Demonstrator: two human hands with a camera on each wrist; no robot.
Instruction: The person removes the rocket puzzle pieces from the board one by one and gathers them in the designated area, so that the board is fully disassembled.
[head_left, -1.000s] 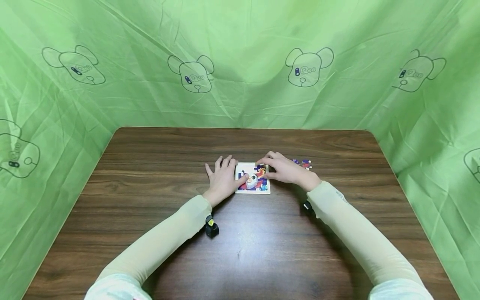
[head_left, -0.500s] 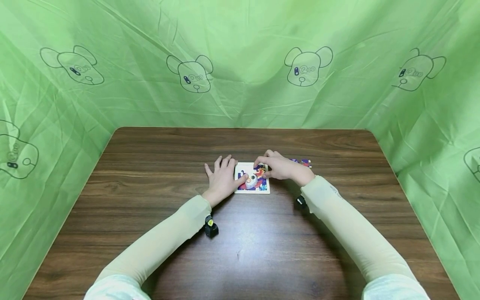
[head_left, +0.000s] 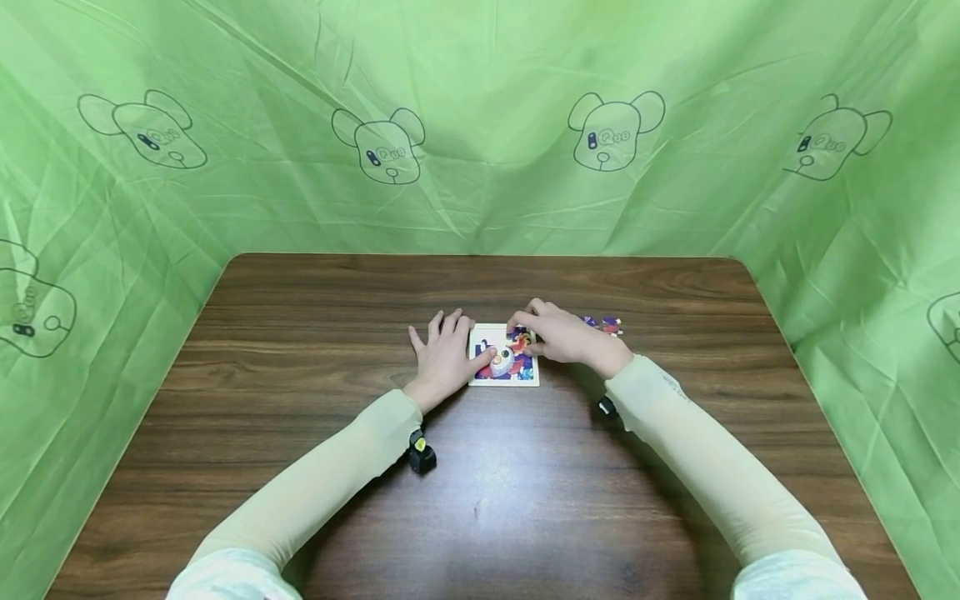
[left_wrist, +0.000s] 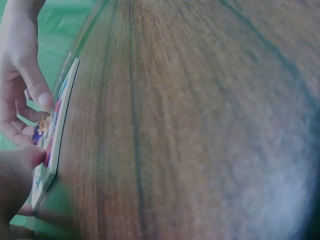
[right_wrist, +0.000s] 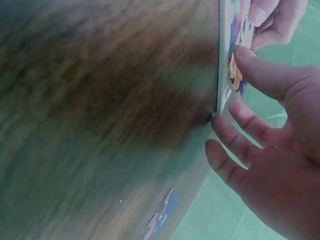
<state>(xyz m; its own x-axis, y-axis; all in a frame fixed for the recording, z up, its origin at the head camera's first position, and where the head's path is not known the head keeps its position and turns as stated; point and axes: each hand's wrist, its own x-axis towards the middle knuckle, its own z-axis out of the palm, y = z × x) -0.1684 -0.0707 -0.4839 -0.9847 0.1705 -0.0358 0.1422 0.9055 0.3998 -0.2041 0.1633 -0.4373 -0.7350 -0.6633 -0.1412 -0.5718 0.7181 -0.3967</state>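
Observation:
A square jigsaw puzzle in a white tray (head_left: pixel 504 383) lies on the table, its picture showing a white-faced cartoon character. My left hand (head_left: pixel 444 360) rests beside the tray's left edge, fingers spread on the table and thumb lying on the picture. At the tray's upper right, my right hand (head_left: pixel 566 333) pinches a puzzle piece (right_wrist: pixel 235 80), purple with orange, between thumb and fingertips. In the left wrist view this piece sits at the tray surface; whether it lies flat in its slot is hard to tell. Part of the tray's top is bare white.
Several loose puzzle pieces (head_left: pixel 612 326) lie right of the tray, partly behind my right hand. The brown wooden table (head_left: pixel 315 300) is bordered by green cloth (head_left: pixel 480 200) printed with bear outlines. Black wrist cameras (head_left: pixel 422 454) hang at both sleeves.
My right hand has shifted slightly left and stays over the tray's upper right corner with the piece. The left hand has held its place.

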